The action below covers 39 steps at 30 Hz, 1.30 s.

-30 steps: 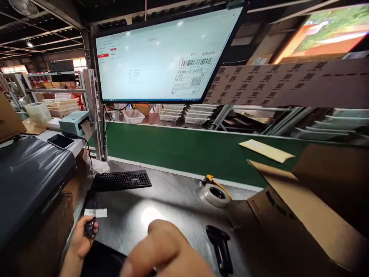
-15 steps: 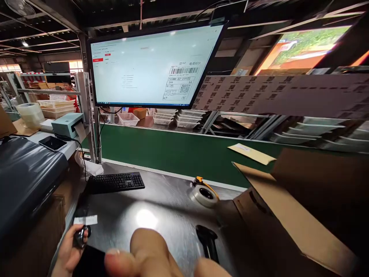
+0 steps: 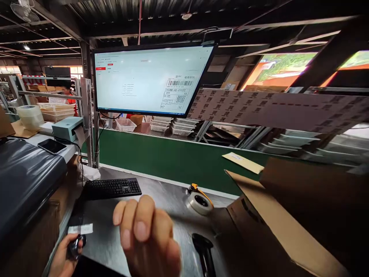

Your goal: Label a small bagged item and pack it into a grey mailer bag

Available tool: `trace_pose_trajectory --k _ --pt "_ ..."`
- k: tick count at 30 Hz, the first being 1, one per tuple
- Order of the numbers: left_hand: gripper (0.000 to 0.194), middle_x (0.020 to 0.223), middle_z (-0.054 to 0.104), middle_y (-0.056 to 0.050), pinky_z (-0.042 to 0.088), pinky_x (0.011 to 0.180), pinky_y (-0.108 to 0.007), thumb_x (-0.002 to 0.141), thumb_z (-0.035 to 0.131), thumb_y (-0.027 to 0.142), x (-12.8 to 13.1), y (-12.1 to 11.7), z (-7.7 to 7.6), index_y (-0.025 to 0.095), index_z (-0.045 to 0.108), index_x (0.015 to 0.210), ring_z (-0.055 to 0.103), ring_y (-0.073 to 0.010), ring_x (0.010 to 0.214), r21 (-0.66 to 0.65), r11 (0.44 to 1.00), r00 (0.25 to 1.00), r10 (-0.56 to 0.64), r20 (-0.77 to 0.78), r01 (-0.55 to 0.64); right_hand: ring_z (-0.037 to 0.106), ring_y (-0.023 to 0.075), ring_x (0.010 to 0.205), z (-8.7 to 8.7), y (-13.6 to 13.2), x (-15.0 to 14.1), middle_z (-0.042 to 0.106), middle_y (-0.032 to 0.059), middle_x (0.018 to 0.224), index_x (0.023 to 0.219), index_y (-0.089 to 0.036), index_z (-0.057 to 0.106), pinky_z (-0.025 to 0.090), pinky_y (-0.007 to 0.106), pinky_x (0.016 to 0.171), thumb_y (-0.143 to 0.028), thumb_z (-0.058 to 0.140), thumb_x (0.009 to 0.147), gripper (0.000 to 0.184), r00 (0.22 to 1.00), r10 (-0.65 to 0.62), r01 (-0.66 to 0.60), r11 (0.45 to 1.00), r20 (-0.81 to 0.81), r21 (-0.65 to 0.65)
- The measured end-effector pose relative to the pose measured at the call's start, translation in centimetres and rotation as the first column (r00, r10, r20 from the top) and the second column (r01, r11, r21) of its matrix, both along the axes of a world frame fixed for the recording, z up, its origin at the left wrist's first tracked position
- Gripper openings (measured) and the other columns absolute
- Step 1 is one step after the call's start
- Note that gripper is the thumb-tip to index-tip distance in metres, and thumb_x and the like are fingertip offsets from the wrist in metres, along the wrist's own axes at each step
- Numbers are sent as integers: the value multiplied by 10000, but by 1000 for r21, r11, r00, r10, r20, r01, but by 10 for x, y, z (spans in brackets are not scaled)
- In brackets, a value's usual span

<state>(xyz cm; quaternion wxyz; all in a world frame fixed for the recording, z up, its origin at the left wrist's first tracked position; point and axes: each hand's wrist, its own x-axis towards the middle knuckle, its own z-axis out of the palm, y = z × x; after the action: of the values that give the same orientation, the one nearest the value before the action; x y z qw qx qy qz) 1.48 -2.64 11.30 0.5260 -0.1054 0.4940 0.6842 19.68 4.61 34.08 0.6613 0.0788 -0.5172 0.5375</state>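
My left hand (image 3: 62, 254) is at the lower left, its fingers closed round a glossy black rounded object (image 3: 75, 247) whose kind I cannot make out. Just above it lies a white printed label (image 3: 80, 229), on what looks like dark plastic. My right hand (image 3: 148, 234) is raised in front of the camera over the steel table (image 3: 106, 227). Its fingers are curled in side by side, with nothing visible in them. To its right a black handheld scanner (image 3: 204, 252) rests on the table, and farther back lies a roll of clear tape (image 3: 200, 203).
A black keyboard (image 3: 113, 187) sits below a large monitor (image 3: 138, 86). At the right stands an open cardboard box (image 3: 276, 215). A green conveyor belt (image 3: 161, 157) runs behind, carrying a yellow envelope (image 3: 243, 162). On the left are a label printer (image 3: 67, 127) and a phone (image 3: 52, 146).
My right hand has risen and drawn away from the camera, so its curled fingers now show. The left hand still grips the black object. The whole view has shifted slightly.
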Motion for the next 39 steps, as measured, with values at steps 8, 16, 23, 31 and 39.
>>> trace_pose_trajectory --k 8,16,23,31,39 --pt "442 711 716 7 531 541 -246 563 895 243 13 27 36 175 667 936 652 -155 551 152 988 981 -5 -193 35 699 259 1081 -158 64 -40 744 101 1199 1243 -243 693 554 382 929 -562 775 850 513 677 24 113 984 736 -136" --pt "587 1013 805 -103 583 875 -319 572 941 392 28 74 55 142 737 1063 744 -252 960 291 944 862 16 -507 154 527 129 618 -180 75 -29 602 -38 670 797 -213 601 408 258 609 -475 836 746 356 671 127 231 901 731 -368" --pt "497 890 820 -113 620 819 -346 532 964 447 29 107 44 120 794 865 769 -261 828 258 947 818 -8 -575 191 422 110 601 -167 97 -29 495 -46 600 641 -196 592 319 257 583 -412 740 789 301 593 -94 415 887 799 -204" --pt "474 923 830 -97 637 858 -363 511 975 399 19 138 33 136 821 875 779 -279 868 236 961 804 25 -594 145 463 124 603 -172 126 -35 560 -28 628 717 -210 664 353 280 602 -404 671 912 275 486 -337 484 872 806 72" --pt "521 870 824 -95 658 825 -411 408 998 310 18 169 36 126 797 852 791 -313 837 196 973 845 4 -534 119 533 137 690 -176 161 -44 603 -40 759 857 -220 626 408 262 659 -287 742 751 171 699 -121 376 901 705 -218"
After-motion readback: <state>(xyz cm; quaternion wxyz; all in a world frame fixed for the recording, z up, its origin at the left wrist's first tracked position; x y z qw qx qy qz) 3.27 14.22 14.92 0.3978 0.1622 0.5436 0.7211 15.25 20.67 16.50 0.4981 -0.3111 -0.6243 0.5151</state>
